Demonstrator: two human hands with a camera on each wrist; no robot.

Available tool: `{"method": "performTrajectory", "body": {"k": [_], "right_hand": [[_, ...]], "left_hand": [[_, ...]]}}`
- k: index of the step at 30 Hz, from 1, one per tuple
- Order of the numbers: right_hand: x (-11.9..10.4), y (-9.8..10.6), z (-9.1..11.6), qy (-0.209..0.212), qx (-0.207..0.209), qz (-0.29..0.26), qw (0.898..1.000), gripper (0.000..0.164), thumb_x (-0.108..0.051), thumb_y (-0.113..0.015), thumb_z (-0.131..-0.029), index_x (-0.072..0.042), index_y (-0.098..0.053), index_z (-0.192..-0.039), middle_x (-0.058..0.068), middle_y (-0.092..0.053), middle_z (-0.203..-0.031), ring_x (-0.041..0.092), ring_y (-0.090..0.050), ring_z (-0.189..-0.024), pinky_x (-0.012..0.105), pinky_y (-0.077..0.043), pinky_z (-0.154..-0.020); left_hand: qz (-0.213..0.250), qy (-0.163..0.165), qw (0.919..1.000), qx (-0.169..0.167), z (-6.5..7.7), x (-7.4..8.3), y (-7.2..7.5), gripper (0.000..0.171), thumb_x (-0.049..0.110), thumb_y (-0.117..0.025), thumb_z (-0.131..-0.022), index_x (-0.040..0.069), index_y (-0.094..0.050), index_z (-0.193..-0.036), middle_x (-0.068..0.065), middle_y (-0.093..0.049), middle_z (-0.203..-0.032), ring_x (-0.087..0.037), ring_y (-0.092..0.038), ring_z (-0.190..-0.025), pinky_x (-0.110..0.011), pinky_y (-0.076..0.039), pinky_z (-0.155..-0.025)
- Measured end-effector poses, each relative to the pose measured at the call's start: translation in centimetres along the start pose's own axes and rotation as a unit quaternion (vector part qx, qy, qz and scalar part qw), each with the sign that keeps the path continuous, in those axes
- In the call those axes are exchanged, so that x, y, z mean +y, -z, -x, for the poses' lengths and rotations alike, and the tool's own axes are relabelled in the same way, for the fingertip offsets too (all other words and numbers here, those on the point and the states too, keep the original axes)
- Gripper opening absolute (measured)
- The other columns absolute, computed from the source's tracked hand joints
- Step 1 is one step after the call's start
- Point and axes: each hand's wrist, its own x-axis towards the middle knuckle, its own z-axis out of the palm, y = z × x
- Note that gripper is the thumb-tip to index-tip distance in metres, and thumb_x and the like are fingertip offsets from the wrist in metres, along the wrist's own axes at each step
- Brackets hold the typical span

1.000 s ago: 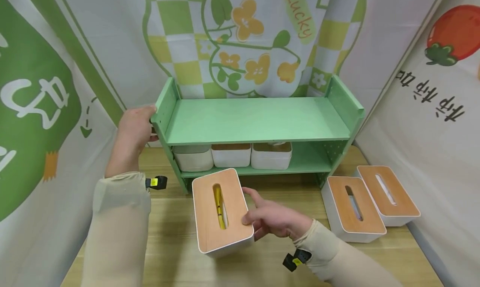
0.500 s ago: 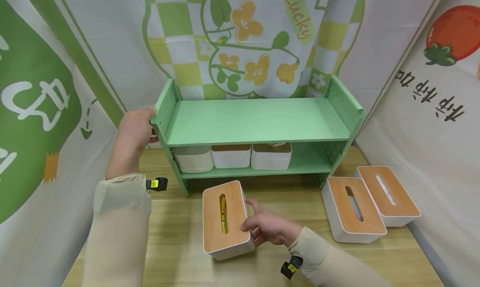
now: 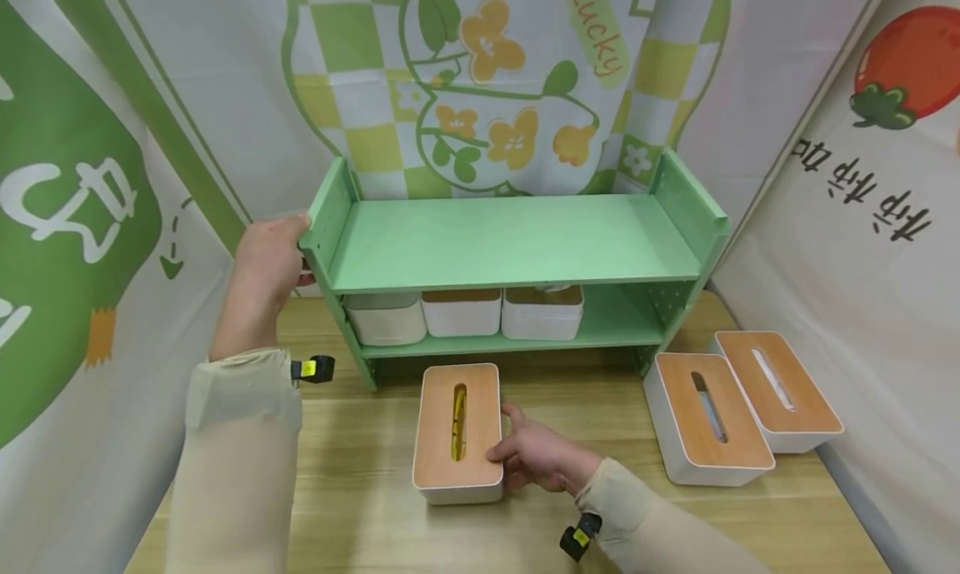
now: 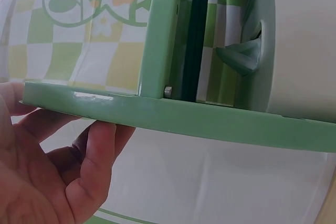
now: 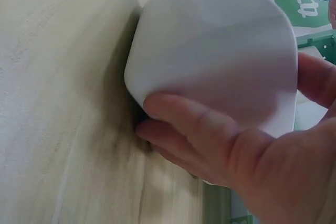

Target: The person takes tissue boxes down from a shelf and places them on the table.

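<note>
A white tissue box (image 3: 437, 441) with a light wooden lid stands in front of the shelf, and something yellow (image 3: 457, 424) shows in its slot. My right hand (image 3: 543, 455) grips its right side, thumb on the lid. In the right wrist view, fingers (image 5: 184, 119) lie along the white wall of the box (image 5: 220, 51), fingertips right at its lower edge. My left hand (image 3: 268, 253) holds the left side panel of the green two-tier shelf (image 3: 517, 239). The left wrist view has several curled fingers (image 4: 97, 150) behind the panel's edge (image 4: 220, 124).
On the lower tier are a cream bin (image 3: 386, 322) and two white boxes, one in the middle (image 3: 461, 317) and one farther right (image 3: 543, 320). Two more wood-lidded tissue boxes, a nearer one (image 3: 678, 424) and a farther one (image 3: 806, 399), stand by the right wall on the wooden table (image 3: 360, 491).
The tissue box has come down toward the table, shifted slightly right and turned straight to the shelf, my right hand moving with it. The left hand stays on the shelf panel.
</note>
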Motion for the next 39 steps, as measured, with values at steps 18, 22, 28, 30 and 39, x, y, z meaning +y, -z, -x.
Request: {"method": "performTrajectory", "body": {"k": [18, 22, 28, 30, 39], "right_hand": [[-1.9, -4.7, 2.2, 0.247, 0.152, 0.652, 0.700, 0.065, -0.043, -0.065, -0.089, -0.021, -0.048, -0.148, 0.031, -0.053, -0.129, 0.042, -0.045, -0.126, 0.053, -0.047, -0.096], [-2.0, -7.0, 2.4, 0.208, 0.123, 0.714, 0.657, 0.066, -0.058, -0.063, -0.090, -0.030, -0.049, -0.148, 0.030, -0.054, -0.121, 0.041, -0.048, -0.115, 0.051, -0.048, -0.091], [-2.2, -8.4, 2.4, 0.163, 0.103, 0.766, 0.614, 0.061, -0.061, -0.060, -0.091, -0.033, -0.053, -0.145, 0.041, -0.051, -0.123, 0.056, -0.048, -0.116, 0.056, -0.049, -0.092], [-2.4, -8.3, 2.4, 0.152, 0.101, 0.770, 0.612, 0.057, -0.056, -0.062, -0.091, -0.034, -0.055, -0.143, 0.039, -0.053, -0.121, 0.054, -0.050, -0.111, 0.054, -0.052, -0.085], [-3.0, -8.1, 2.2, 0.139, 0.135, 0.789, 0.582, 0.063, -0.062, -0.065, -0.086, -0.031, -0.056, -0.140, 0.035, -0.057, -0.105, 0.044, -0.053, -0.086, 0.041, -0.049, -0.055]], "left_hand": [[-0.004, 0.002, 1.0000, 0.005, 0.2, 0.0, -0.1, 0.066, 0.052, -0.033, -0.105, 0.001, -0.049, -0.145, -0.018, -0.057, -0.124, -0.030, -0.063, -0.100, -0.040, -0.056, -0.084], [-0.005, 0.004, 1.0000, 0.006, 0.1, 0.1, -0.1, 0.066, 0.052, -0.033, -0.106, 0.001, -0.050, -0.144, -0.019, -0.058, -0.122, -0.031, -0.063, -0.100, -0.039, -0.057, -0.081], [-0.008, 0.006, 0.9999, 0.005, 0.0, 0.0, -0.2, 0.067, 0.052, -0.033, -0.105, 0.001, -0.049, -0.144, -0.018, -0.057, -0.123, -0.031, -0.063, -0.100, -0.038, -0.057, -0.081], [-0.009, 0.006, 0.9999, 0.004, 0.0, -0.1, -0.2, 0.067, 0.053, -0.033, -0.105, 0.001, -0.050, -0.144, -0.018, -0.057, -0.124, -0.030, -0.063, -0.101, -0.037, -0.057, -0.080], [-0.002, 0.005, 1.0000, 0.006, -0.2, -0.1, -0.1, 0.065, 0.053, -0.034, -0.105, 0.001, -0.053, -0.141, -0.017, -0.058, -0.121, -0.030, -0.063, -0.099, -0.039, -0.057, -0.082]]}}
